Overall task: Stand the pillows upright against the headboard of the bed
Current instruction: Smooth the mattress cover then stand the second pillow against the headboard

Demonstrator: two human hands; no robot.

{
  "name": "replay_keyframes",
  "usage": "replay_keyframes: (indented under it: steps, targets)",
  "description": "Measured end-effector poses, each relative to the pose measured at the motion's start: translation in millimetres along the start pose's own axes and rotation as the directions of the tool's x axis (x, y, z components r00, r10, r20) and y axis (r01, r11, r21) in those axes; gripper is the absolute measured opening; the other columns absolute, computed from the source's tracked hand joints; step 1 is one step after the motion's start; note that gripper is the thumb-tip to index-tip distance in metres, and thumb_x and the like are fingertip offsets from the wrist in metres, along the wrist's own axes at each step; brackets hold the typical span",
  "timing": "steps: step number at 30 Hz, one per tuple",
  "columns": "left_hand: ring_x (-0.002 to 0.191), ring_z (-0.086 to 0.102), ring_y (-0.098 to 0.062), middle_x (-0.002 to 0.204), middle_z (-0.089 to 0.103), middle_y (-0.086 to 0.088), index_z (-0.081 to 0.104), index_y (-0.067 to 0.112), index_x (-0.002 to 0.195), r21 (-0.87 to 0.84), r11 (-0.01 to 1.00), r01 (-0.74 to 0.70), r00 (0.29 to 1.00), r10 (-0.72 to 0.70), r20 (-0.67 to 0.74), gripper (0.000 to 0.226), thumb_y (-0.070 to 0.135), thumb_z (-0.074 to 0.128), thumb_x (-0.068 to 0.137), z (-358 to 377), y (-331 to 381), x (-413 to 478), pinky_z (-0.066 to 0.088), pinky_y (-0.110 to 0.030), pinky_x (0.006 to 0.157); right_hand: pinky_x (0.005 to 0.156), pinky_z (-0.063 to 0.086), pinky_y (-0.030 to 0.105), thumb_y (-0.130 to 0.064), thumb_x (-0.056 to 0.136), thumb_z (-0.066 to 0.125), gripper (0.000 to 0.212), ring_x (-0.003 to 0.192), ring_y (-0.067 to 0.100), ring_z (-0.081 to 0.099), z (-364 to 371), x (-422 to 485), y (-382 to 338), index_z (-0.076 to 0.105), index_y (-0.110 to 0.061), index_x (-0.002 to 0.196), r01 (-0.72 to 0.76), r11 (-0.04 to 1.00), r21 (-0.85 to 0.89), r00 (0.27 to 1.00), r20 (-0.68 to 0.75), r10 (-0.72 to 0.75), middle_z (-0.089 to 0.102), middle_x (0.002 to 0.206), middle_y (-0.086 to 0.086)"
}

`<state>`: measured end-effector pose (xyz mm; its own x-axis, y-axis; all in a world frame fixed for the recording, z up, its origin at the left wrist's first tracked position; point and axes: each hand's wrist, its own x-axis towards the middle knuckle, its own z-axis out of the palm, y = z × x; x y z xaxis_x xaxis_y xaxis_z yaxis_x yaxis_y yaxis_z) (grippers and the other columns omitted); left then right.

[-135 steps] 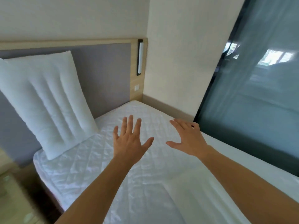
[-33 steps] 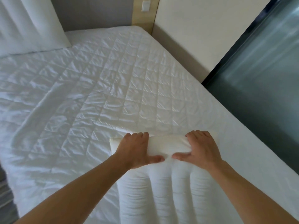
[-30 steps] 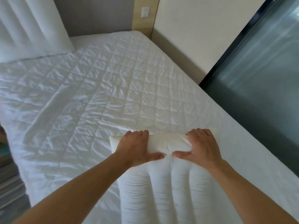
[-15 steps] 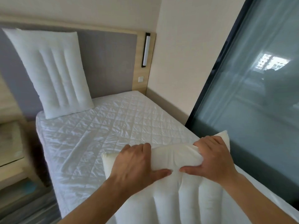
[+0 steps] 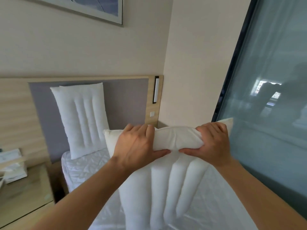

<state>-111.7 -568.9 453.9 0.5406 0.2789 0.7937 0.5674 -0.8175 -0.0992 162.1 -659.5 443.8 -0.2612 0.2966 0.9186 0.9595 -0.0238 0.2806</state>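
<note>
A bedroom; quilted bed (image 5: 86, 165), padded headboard (image 5: 126, 103), bedside table (image 5: 25, 195), framed picture (image 5: 99, 9) above.

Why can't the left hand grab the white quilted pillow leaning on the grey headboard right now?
Probably because the left hand is gripping the held white pillow, and the leaning pillow stands farther off.

1. A white channel-stitched pillow (image 5: 82, 118) stands upright on the bed (image 5: 86, 165), leaning against the grey headboard (image 5: 126, 103).
2. A second white pillow (image 5: 167, 185) hangs lifted above the bed, its top edge bunched.
</note>
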Motion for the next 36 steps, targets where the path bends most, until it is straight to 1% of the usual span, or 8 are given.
replay_keyframes:
  steps: [2,6,9,15,22,29,32,36]
  targets:
    - [0.059,0.057,-0.030,0.072,0.063,-0.004,0.053,0.014,0.085,0.025,0.999,-0.028,1.000,0.029,-0.007,0.069,0.081,0.065,0.075,-5.4,-40.0,13.9,0.040,-0.037,0.064,0.079,0.044,0.043,-0.083,0.072,0.068,0.079,0.072,0.030,0.064,20.5,26.3,-18.0,0.066,-0.005,0.080,-0.025,0.999,-0.030,0.999,-0.026,0.024,0.065,0.074,0.008]
    - [0.060,0.056,-0.030,0.073,0.064,-0.004,0.051,0.014,0.084,0.063,0.994,-0.086,0.996,0.087,-0.019,0.072,0.085,0.056,0.075,-9.5,-117.1,43.1,0.036,-0.037,0.065,0.077,0.047,0.044,-0.085,0.075,0.063,0.081,0.071,0.031,0.064,66.7,73.7,-48.3,0.066,-0.005,0.081,-0.064,0.995,-0.076,0.997,-0.048,0.060,0.064,0.074,0.008]
    - [0.059,0.056,-0.029,0.073,0.065,-0.006,0.052,0.013,0.084,0.068,0.990,-0.124,0.990,0.128,-0.058,0.071,0.082,0.060,0.075,-7.4,-165.3,58.9,0.031,-0.034,0.066,0.078,0.048,0.044,-0.087,0.075,0.062,0.082,0.073,0.031,0.064,101.4,101.6,-64.5,0.066,-0.006,0.084,-0.099,0.991,-0.095,0.995,-0.038,0.095,0.065,0.075,0.009]
    - [0.057,0.057,-0.030,0.071,0.065,-0.009,0.054,0.011,0.084,0.067,0.990,-0.124,0.988,0.129,-0.082,0.069,0.078,0.069,0.074,21.9,-237.6,71.0,0.033,-0.034,0.065,0.079,0.046,0.044,-0.088,0.075,0.059,0.082,0.073,0.031,0.063,170.7,130.9,-83.1,0.066,-0.006,0.085,-0.110,0.989,-0.095,0.994,-0.008,0.110,0.065,0.076,0.009]
    - [0.057,0.056,-0.029,0.070,0.063,-0.005,0.054,0.012,0.083,0.078,0.995,-0.061,0.992,0.069,-0.103,0.069,0.079,0.069,0.073,66.8,-290.7,91.5,0.043,-0.037,0.063,0.077,0.046,0.045,-0.086,0.075,0.060,0.081,0.071,0.031,0.061,246.4,157.9,-70.2,0.064,-0.006,0.085,-0.041,0.996,-0.082,0.999,-0.021,0.040,0.064,0.075,0.009]
    - [0.056,0.052,-0.027,0.069,0.061,-0.004,0.053,0.012,0.082,0.071,0.997,-0.032,0.990,0.042,-0.136,0.068,0.078,0.068,0.075,114.6,-342.8,128.7,0.036,-0.035,0.062,0.077,0.042,0.043,-0.085,0.075,0.063,0.081,0.072,0.031,0.062,323.7,189.2,-42.6,0.064,-0.005,0.086,-0.007,0.995,-0.102,1.000,0.000,0.007,0.064,0.077,0.010]
    - [0.058,0.053,-0.026,0.071,0.061,-0.004,0.055,0.013,0.084,0.062,0.998,-0.026,0.991,0.034,-0.131,0.067,0.079,0.066,0.076,147.7,-371.8,142.9,0.038,-0.036,0.063,0.078,0.043,0.044,-0.085,0.075,0.063,0.081,0.073,0.032,0.062,363.9,198.5,-33.2,0.064,-0.005,0.086,0.005,0.993,-0.119,1.000,0.028,-0.002,0.065,0.077,0.010]
    - [0.057,0.052,-0.026,0.069,0.059,-0.002,0.055,0.013,0.082,0.026,0.999,-0.022,0.988,0.026,-0.150,0.066,0.078,0.065,0.079,203.0,-419.2,164.7,0.031,-0.034,0.063,0.079,0.045,0.044,-0.087,0.075,0.059,0.083,0.074,0.032,0.063,428.9,206.3,-20.3,0.064,-0.005,0.087,0.011,0.989,-0.147,0.998,0.064,-0.002,0.066,0.079,0.011]
